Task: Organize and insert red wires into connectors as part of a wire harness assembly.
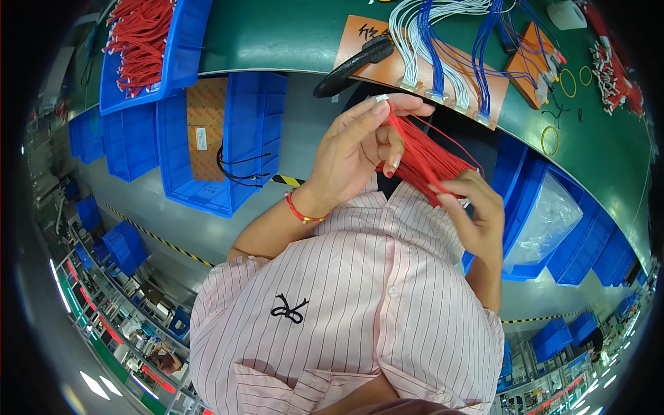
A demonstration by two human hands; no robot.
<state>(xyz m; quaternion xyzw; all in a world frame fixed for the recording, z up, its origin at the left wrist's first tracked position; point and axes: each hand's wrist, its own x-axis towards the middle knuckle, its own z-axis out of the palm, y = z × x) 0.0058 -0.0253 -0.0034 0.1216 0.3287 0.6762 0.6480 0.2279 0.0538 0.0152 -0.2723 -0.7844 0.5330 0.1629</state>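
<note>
A bundle of red wires (430, 158) stretches between my two hands in front of my chest, just off the table's edge. At its upper left end my left hand (354, 142) is closed, thumb and fingers pinching a small white connector (382, 99) on the wires. Some of its other fingers curl beside the strands. Lower down on the right, my right hand (476, 206) grips the other end of the bundle between thumb and fingers. One thin red wire bows away from the rest.
White wires (409, 59) and blue wires (434, 66) hang over an orange board on the green table (277, 38). Near them lie a black strap-like piece (354, 67) and yellow rings (550, 140). Blue bins (238, 138) line the table's front; one holds red wires (142, 41).
</note>
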